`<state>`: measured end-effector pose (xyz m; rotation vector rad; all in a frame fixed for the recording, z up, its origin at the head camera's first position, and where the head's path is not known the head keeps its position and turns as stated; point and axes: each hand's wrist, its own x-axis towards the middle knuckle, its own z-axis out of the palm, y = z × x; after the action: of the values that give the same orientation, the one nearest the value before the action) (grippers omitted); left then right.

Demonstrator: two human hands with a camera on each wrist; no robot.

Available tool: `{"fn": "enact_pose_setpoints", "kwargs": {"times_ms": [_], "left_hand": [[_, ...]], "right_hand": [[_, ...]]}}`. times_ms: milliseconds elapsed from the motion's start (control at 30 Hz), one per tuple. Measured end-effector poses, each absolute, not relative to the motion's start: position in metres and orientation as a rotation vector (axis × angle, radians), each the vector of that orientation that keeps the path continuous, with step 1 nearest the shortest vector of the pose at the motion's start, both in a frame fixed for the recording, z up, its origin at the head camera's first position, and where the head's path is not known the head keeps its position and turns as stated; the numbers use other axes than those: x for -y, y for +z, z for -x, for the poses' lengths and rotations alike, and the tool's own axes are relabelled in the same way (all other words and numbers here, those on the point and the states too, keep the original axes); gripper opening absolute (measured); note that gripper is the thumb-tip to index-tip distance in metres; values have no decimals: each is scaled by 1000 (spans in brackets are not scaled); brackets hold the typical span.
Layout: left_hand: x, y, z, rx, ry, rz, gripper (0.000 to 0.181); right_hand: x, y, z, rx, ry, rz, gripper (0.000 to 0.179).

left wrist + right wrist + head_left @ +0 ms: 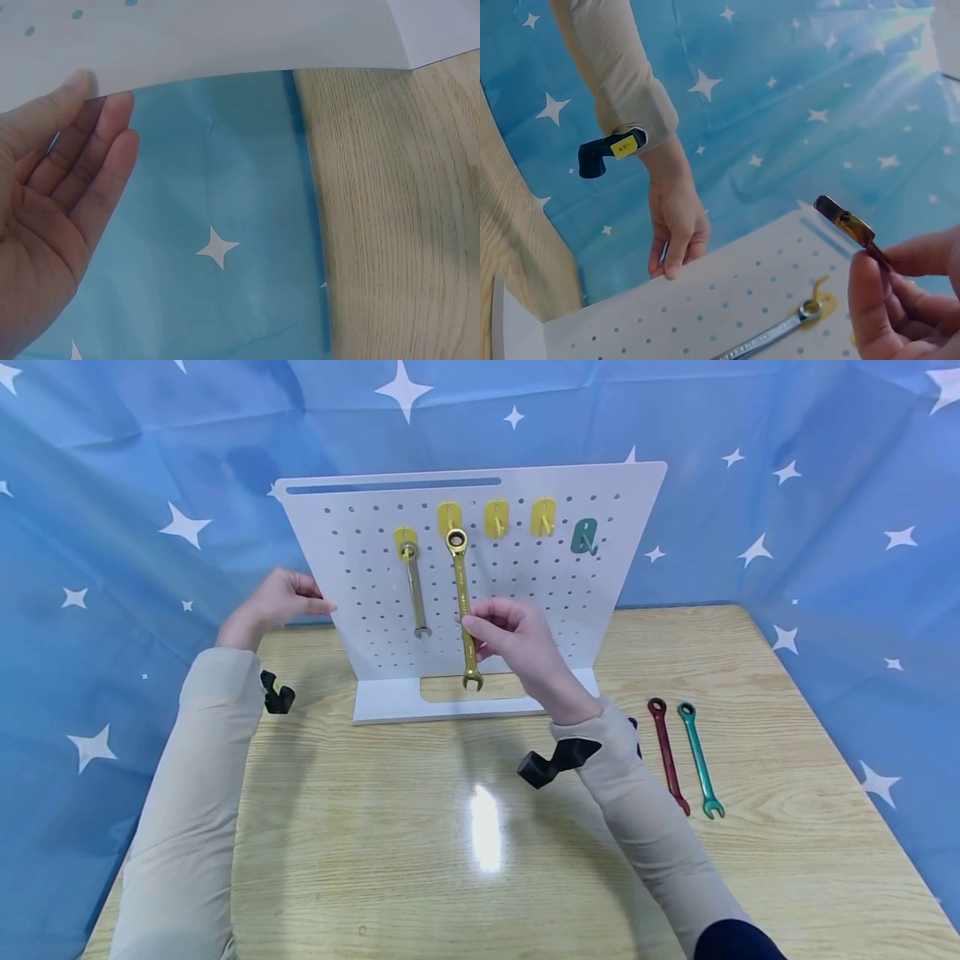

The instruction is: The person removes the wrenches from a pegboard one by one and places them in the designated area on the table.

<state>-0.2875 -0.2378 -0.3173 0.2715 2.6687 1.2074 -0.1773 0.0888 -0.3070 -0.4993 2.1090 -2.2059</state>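
My right hand pinches a gold ratcheting combination wrench between thumb and fingers, below its middle. The wrench hangs upright, ring end up, in front of the white pegboard. Its ring overlaps the second yellow hook in the head view; I cannot tell whether they touch. At the board's left edge my left hand grips it, thumb on the front and fingers behind. A silver wrench hangs by its ring from the leftmost yellow hook.
Two more yellow hooks and a green hook sit further right on the board. On the wooden table lie a red wrench and a green wrench. A dark piece shows partly behind the right sleeve.
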Motion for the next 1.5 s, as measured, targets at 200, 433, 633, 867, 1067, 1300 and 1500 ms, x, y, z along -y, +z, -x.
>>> {"fn": "enact_pose_setpoints", "kwargs": {"times_ms": [200,433,633,867,1067,1300,1500], "left_hand": [[237,-317,288,-2665,1210,-257,24],[239,-319,289,-2680,1199,-251,23],[240,-318,289,-2678,1193,-259,23],[239,-318,290,-2671,1185,-249,24],[239,-318,291,-2674,1180,-256,24],[239,-319,291,-2669,1187,-255,24],[240,-319,290,-2673,1181,-256,24]], "right_hand": [[-97,-313,172,-2123,-2167,454,8],[-108,-323,167,-2150,-2124,410,8],[-118,-333,164,-2181,-2089,391,10],[-130,-345,159,-2197,-2042,337,12],[-142,-355,154,-2200,-2033,323,16],[-157,-368,149,-2225,-2008,240,18],[-172,-375,145,-2219,-2006,144,14]]}}
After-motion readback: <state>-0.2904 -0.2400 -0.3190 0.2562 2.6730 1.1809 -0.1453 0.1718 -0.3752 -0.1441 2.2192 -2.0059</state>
